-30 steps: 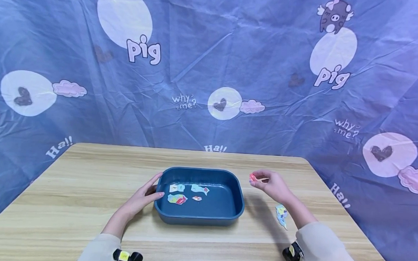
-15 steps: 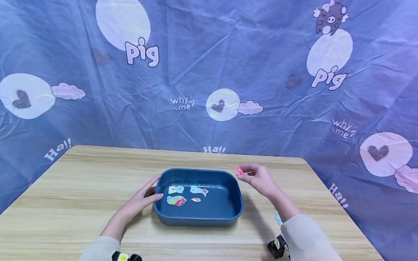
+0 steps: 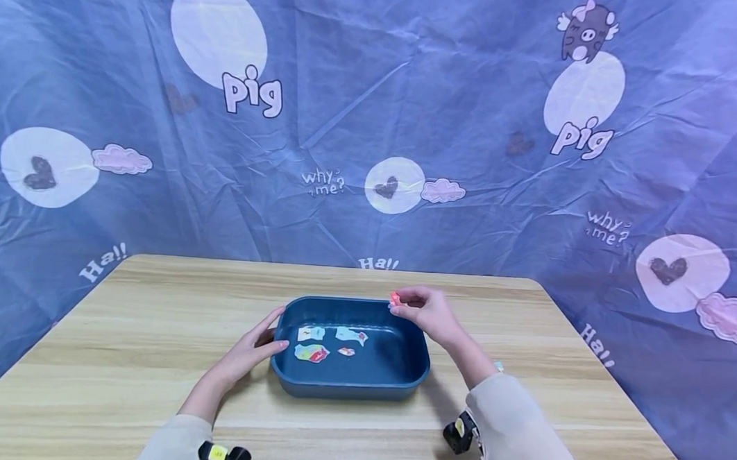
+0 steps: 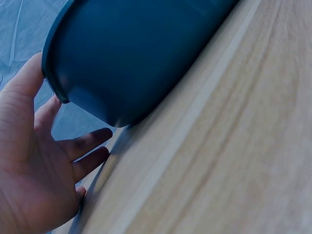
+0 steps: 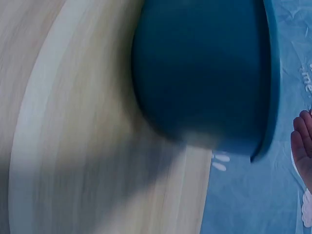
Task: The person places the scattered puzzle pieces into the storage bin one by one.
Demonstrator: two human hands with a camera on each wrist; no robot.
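Observation:
A dark blue rectangular tub (image 3: 347,390) stands on the wooden table. My left hand (image 3: 246,352) grips its left rim, thumb lapping over the edge, the other fingers outside; the left wrist view shows the thumb (image 4: 29,78) at the rim. My right hand (image 3: 429,315) pinches a small crumpled red-pink scrap (image 3: 395,299) between thumb and fingers, over the tub's far right rim. Several torn, colourful paper scraps lie on the tub floor, among them a yellow-red one (image 3: 310,353) and a pale blue one (image 3: 352,336). In the right wrist view, the right hand (image 5: 303,146) shows only partly.
Beside the right forearm, a bit of light blue scrap (image 3: 499,366) peeks out on the table (image 3: 149,357), mostly hidden by the sleeve. Behind the table hangs a blue printed cloth (image 3: 324,116). Each wrist carries a small black camera.
My right hand has moved left with the red-pink scrap, from beside the tub to over its far right rim. The forearm now covers most of the table scrap. My left hand stays put.

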